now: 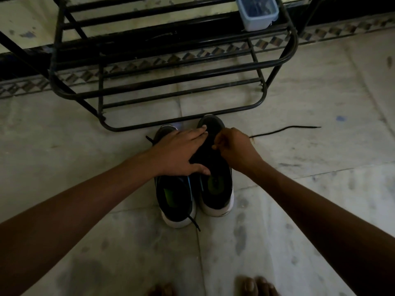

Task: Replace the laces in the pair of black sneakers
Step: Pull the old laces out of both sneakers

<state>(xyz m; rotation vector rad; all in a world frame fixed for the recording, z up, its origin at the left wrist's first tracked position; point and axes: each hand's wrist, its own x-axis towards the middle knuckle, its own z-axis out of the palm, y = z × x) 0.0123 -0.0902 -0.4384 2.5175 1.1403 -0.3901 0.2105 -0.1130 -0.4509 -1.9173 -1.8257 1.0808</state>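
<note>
Dim light. A pale, scuffed tiled floor (299, 189) runs to a wall (25, 18) edged with a diamond-patterned border (342, 30) — before it stands a black metal rack (57, 39), a plastic box (257, 11) on its shelf.

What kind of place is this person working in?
Probably a home entryway or hallway: a black metal shoe rack stands by the wall, the tiled floor has a patterned border, and the person's bare toes show.
</note>
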